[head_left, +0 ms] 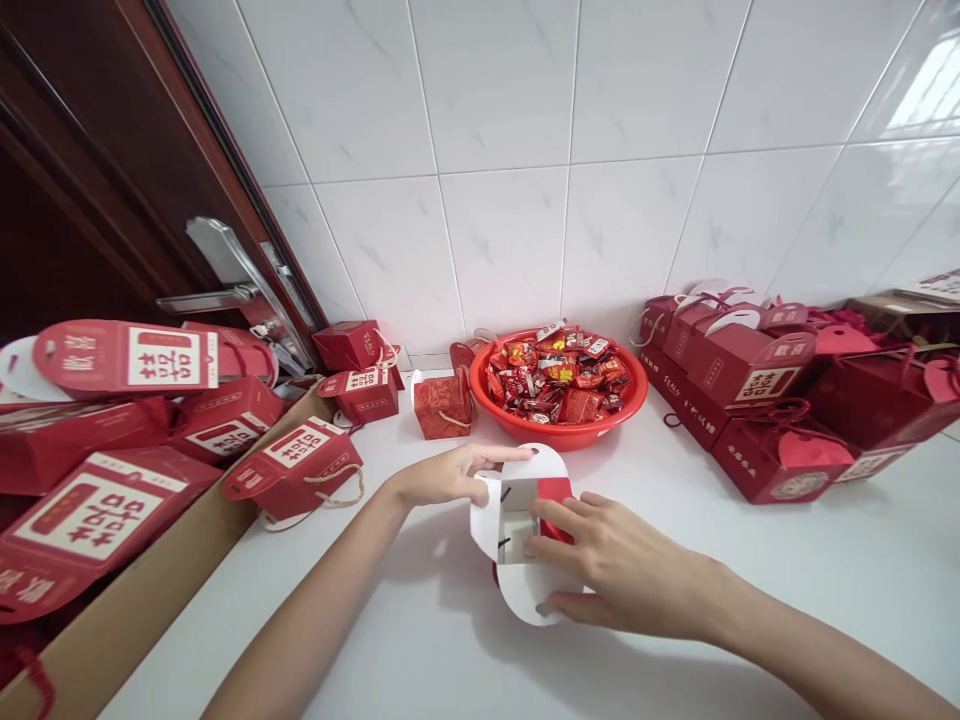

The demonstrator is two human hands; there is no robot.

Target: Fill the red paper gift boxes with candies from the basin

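A small paper gift box [534, 450] stands open on the white counter, its white flaps spread and its white inside facing up. Two short dark cord ends show in its left wall. My left hand [450, 472] grips the box at its far left corner, thumb and fingers about the flap. My right hand [615, 565] lies over the right side, fingers bent into the opening and thumb on the near flap. Beside those fingers is a red patch [555, 505]; I cannot tell whether it is a panel or a packet. Behind the box is a red plastic basin [559, 432] of wrapped candies [559, 375].
A cardboard carton [172, 570] full of red gift boxes [105, 510] fills the left. Several closed boxes [757, 360] are stacked at right. A patterned red box [442, 405] stands left of the basin. Behind are a tiled wall [502, 240] and a door handle [206, 298].
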